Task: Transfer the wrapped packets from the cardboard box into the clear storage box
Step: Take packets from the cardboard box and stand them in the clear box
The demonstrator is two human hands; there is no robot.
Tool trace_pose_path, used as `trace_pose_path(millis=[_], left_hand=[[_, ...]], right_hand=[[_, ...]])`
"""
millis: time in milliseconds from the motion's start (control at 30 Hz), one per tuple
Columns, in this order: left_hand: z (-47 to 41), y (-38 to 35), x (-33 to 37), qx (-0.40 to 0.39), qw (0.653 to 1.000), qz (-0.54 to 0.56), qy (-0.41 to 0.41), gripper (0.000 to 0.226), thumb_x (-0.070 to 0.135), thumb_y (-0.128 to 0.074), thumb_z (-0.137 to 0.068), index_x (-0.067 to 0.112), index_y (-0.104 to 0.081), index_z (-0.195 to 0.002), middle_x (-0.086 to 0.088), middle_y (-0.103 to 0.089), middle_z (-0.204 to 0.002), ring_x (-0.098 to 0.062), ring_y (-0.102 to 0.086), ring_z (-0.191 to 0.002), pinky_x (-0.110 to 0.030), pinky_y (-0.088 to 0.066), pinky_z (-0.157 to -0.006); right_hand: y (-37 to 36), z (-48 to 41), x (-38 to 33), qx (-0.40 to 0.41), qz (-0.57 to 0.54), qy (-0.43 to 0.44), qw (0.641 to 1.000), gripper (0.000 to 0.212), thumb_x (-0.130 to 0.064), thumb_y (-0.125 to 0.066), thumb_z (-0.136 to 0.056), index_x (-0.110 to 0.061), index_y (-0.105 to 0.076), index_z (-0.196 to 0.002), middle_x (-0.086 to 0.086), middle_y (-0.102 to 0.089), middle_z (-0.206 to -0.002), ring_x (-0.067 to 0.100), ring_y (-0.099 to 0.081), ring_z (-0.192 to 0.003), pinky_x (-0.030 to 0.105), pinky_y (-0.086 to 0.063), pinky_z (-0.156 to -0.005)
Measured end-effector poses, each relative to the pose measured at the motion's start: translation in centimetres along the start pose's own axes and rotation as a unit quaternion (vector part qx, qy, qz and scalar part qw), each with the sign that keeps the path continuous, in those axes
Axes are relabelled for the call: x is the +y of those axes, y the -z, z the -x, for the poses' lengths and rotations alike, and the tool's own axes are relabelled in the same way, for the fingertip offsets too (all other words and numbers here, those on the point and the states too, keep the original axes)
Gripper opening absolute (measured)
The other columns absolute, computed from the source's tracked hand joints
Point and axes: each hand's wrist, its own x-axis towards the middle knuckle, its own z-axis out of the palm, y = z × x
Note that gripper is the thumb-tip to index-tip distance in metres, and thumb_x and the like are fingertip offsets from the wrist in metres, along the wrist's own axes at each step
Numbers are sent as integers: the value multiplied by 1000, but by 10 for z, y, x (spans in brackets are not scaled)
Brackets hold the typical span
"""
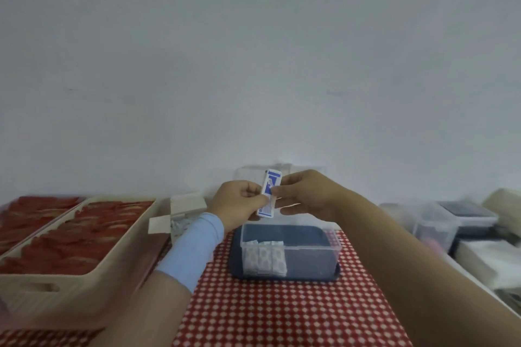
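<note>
A blue-and-white wrapped packet (269,191) is held upright above the clear storage box (310,246). My left hand (239,201) pinches its lower left edge and my right hand (306,196) pinches its right side. Three white packets (264,259) stand side by side at the left end of the clear box, which rests on a dark blue tray (284,276). The open cardboard box (183,213) sits to the left, behind my left wrist, with more white packets showing inside.
A cream tray (70,270) of red items fills the left side, with another red-filled tray (36,205) behind it. Clear containers and a dark lidded box (462,220) crowd the right. A red-and-white checked cloth (282,313) covers the table. The wall stands close behind.
</note>
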Motion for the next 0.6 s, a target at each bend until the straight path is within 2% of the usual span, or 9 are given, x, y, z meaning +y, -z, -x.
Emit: trace_pose_path(millis=[133, 233, 300, 367, 467, 533, 600], left_hand=[[-10, -16, -8, -23, 999, -29, 7, 7, 8, -71, -87, 9, -73, -94, -12, -77, -88, -22, -75, -79, -30, -61, -68], [-17, -23, -19, -55, 994, -91, 12, 2, 12, -72, -86, 13, -71, -85, -12, -77, -85, -22, -73, -77, -31, -61, -71], [-23, -24, -27, -87, 981, -175, 8, 6, 26, -72, -85, 21, -70, -81, -7, -76, -83, -23, -73, -80, -35, -60, -79], [-27, -23, -32, -136, 937, -321, -11, 13, 36, -63, -87, 28, -73, -89, 0, -74, -91, -22, -70, -90, -38, -56, -89], [-27, -24, -32, -206, 871, -445, -22, 31, 35, -50, -95, 24, -69, -117, 1, -67, -120, -19, -61, -104, -34, -49, -94], [-24, -27, -31, -261, 845, -467, -18, 38, 37, -49, -94, 19, -68, -121, -2, -65, -124, -22, -59, -108, -35, -47, -93], [-22, -30, -32, -301, 819, -488, -8, 43, 40, -50, -91, 18, -67, -124, -2, -63, -127, -24, -59, -113, -39, -48, -97]], right_hand=[[11, -4, 16, 1, 13, -15, 1000, 15, -7, -68, -93, 2, -70, -105, 20, -76, -102, 22, -73, -81, 28, -61, -71], [14, -10, 30, -6, 36, -45, 998, 11, -5, -65, -94, 2, -70, -102, 20, -76, -98, 25, -74, -84, 34, -61, -81], [14, -15, 39, 16, 55, -75, 996, 8, -2, -66, -92, 3, -70, -97, 19, -75, -89, 26, -73, -80, 40, -61, -86], [12, -22, 49, 50, 107, -113, 987, 9, 0, -67, -90, 6, -69, -97, 21, -75, -87, 28, -73, -77, 44, -61, -85], [5, -30, 57, 46, 262, -166, 949, 14, -4, -67, -91, 7, -67, -100, 23, -74, -102, 31, -74, -93, 41, -60, -88], [0, -33, 59, -1, 398, -185, 899, 23, -10, -63, -94, 4, -68, -111, 16, -71, -110, 28, -69, -107, 35, -54, -98], [-5, -34, 60, -31, 482, -188, 855, 31, -15, -61, -96, 1, -65, -122, 10, -63, -108, 23, -63, -101, 32, -49, -98]])
